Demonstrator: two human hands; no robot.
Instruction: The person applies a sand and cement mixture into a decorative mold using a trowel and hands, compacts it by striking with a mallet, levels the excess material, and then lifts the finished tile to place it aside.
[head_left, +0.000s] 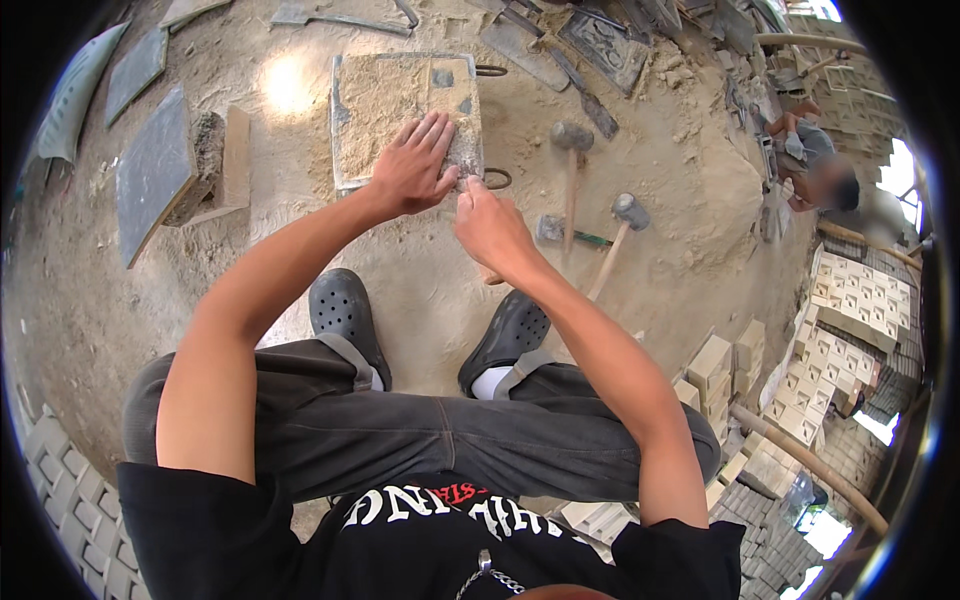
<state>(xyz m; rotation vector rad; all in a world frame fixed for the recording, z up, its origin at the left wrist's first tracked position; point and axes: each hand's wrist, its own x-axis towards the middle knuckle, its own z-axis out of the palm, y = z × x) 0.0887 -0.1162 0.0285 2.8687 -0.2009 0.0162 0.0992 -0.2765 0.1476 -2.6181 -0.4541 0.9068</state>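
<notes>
A square, shallow mould [478,120] with two wire loop handles lies on the ground in front of me, its face mostly covered with pale sand [375,115]. Bluish-grey patches show through near its right side. My left hand [415,165] lies flat on the sand at the near right corner, fingers stretched out. Close beside it, my right hand [492,228] is closed around a small tool whose wooden handle end [490,276] sticks out below the fist. Its working end, near the mould's corner, is mostly hidden, so its kind is unclear.
Mallets [572,137] [630,210] lie to the right, with a flat-bladed tool [598,112] beyond. At left a tilted grey slab [155,175] leans by a wooden board [236,155]. Pale blocks [860,295] are stacked at right; another person [808,150] crouches at far right.
</notes>
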